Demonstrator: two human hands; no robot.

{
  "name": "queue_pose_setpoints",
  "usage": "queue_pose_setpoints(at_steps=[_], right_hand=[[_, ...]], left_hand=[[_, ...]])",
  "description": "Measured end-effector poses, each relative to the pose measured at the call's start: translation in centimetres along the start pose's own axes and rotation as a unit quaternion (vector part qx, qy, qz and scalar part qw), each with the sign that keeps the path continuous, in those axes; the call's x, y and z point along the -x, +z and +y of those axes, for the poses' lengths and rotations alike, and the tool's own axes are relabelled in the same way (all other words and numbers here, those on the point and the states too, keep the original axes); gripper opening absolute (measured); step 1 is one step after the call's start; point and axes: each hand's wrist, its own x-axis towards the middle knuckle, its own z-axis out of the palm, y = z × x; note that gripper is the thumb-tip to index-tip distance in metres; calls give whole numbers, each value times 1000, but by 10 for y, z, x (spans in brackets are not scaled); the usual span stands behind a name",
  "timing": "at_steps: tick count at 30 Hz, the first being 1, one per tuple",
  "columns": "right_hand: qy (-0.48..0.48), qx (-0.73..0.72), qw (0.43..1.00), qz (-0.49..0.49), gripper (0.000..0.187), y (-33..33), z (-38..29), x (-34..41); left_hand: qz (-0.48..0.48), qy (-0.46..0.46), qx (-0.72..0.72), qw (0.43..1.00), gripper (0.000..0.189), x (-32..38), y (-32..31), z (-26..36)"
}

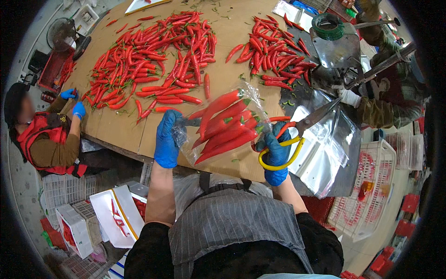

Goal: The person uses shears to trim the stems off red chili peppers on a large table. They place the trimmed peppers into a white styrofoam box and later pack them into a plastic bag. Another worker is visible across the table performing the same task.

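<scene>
A clear plastic bag of red chili peppers (226, 129) is stretched between my hands above the table edge. My left hand (168, 139), in a blue glove, grips the bag's gathered left end. My right hand (277, 153), also blue-gloved, holds the bag's right side and has scissors (313, 117) with red and yellow handles hooked on it, blades pointing up and right. Beyond the bag lies a large heap of red chilies (139, 66), with a smaller heap (271, 52) to its right. Flat clear plastic bags (317, 153) lie right of my right hand.
A metal device with a green tape roll (327, 26) stands at the back right, near a co-worker's white-gloved hand (349, 97). Another co-worker (48, 136) handles chilies at the left edge. White plastic crates (364, 188) stand at lower right; foam boxes (116, 216) at lower left.
</scene>
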Motion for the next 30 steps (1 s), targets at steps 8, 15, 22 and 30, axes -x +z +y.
queue_pose_setpoints(at_steps=[8, 15, 22, 30], right_hand=[[-19, 6, 998, -65, 16, -3, 3, 0], [9, 4, 1000, -21, 14, 0, 1, -3], [12, 51, 997, -48, 2, -11, 23, -17], [70, 102, 992, -6, 11, -46, 82, -35]], left_hand=[[-86, 10, -12, 996, 33, 2, -12, -1], [-233, -39, -148, 960, 46, 3, -19, 17], [-269, -98, -229, 930, 50, 11, -18, 36], [-222, -65, -273, 934, 47, 4, -20, 48]])
